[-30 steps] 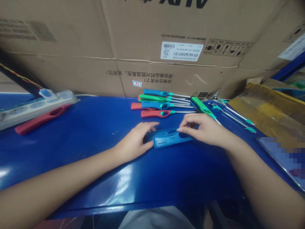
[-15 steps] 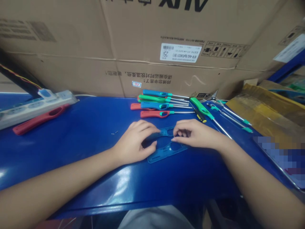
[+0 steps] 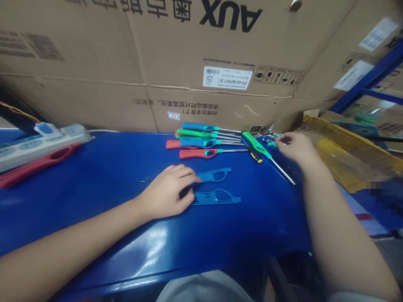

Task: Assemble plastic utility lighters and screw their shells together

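Note:
Two blue plastic shell halves lie side by side on the blue table [image 3: 103, 176], a far half [image 3: 217, 174] and a near half [image 3: 217, 197]. My left hand [image 3: 166, 191] rests on their left ends, fingers curled over them. My right hand [image 3: 294, 147] is out at the back right, fingertips pinched on a teal-tipped metal rod part [image 3: 272, 144] beside a green stick lighter [image 3: 262, 149]. A row of finished stick lighters [image 3: 201, 140], blue, green and red, lies behind the halves.
Large cardboard boxes [image 3: 189, 63] wall off the back of the table. A white power strip [image 3: 37, 140] and a red lighter shell [image 3: 34, 163] lie at the far left. A yellow-handled screwdriver [image 3: 254, 155] lies by the lighters. Yellow-brown packaging [image 3: 349, 155] sits at the right.
The blue shell has come apart into two halves lying flat. My right hand left them and reached to the back right among the rod parts. My left hand stayed on the halves.

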`<state>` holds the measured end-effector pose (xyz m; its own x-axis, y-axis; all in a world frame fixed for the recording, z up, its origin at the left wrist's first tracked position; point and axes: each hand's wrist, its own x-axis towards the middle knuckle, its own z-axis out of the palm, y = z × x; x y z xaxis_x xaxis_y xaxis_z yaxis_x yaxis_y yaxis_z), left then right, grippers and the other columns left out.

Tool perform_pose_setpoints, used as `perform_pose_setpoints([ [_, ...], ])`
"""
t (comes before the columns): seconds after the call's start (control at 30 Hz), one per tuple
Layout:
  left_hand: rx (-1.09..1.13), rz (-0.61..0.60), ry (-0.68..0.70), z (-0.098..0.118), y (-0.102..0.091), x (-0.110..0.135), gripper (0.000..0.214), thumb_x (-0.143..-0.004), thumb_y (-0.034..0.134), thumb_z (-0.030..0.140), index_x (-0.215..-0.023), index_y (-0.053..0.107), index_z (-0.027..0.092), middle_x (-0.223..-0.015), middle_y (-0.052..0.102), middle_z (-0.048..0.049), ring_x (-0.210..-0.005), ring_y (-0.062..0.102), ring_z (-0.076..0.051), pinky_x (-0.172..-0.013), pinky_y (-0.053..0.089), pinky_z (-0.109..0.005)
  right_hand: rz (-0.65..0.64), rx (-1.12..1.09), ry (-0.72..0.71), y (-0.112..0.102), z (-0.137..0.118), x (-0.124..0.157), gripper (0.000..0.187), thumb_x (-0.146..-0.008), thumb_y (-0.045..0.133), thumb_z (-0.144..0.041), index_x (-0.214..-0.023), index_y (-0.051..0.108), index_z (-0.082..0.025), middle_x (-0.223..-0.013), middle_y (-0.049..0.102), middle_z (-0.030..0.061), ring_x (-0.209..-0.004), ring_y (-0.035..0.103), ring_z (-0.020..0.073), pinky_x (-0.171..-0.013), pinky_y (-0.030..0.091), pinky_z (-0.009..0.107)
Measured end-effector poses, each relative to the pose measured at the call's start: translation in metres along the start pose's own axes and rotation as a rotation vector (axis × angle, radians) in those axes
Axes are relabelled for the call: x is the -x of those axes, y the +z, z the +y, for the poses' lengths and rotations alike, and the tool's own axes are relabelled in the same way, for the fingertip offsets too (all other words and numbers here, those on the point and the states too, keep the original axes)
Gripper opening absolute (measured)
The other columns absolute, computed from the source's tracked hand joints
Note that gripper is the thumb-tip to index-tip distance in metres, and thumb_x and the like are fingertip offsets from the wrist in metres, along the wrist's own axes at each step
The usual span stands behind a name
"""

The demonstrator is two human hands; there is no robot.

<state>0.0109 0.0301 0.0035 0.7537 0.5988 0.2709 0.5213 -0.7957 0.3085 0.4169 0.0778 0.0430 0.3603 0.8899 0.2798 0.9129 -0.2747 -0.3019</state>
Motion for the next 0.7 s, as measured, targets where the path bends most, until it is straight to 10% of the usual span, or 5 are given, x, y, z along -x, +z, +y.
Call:
perform_pose_setpoints([
  [0.33,-0.093,-0.003,-0.002,-0.010,-0.007,0.000,0.032,-0.091,0.048,0.016,-0.111,0.072,0.019,-0.106,0.072,-0.0069,-0.102,0.067,-0.026,-0.090,0.049,-0.042,-0.286,0.150,0.399,0.014,0.041,-0.018,0.035,-0.099,0.064,-0.037,-0.129,0.062,-0.019,-0.131,0.063,0.0101,-0.112,0.066,0.0237,-0.093,0.058,0.044],
  [0.53,-0.090,0.055,0.101,0.002,-0.007,0.002,0.031,-0.100,0.055,0.040,-0.117,0.068,0.019,-0.118,0.072,-0.0080,-0.108,0.068,-0.026,-0.094,0.051,-0.041,-0.152,-0.017,0.302,0.013,0.036,-0.017,0.035,-0.099,0.064,-0.037,-0.129,0.062,-0.019,-0.131,0.063,0.0098,-0.111,0.066,0.0234,-0.092,0.058,0.044],
  [0.7,-0.184,-0.081,0.156,0.007,-0.011,0.005,0.025,-0.100,0.056,0.039,-0.108,0.067,0.018,-0.121,0.073,-0.0113,-0.105,0.071,-0.028,-0.090,0.055,-0.040,-0.101,-0.320,0.061,0.004,0.006,-0.003,0.022,-0.092,0.069,-0.036,-0.097,0.061,-0.015,-0.090,0.066,0.0045,-0.082,0.065,0.0183,-0.076,0.057,0.035],
])
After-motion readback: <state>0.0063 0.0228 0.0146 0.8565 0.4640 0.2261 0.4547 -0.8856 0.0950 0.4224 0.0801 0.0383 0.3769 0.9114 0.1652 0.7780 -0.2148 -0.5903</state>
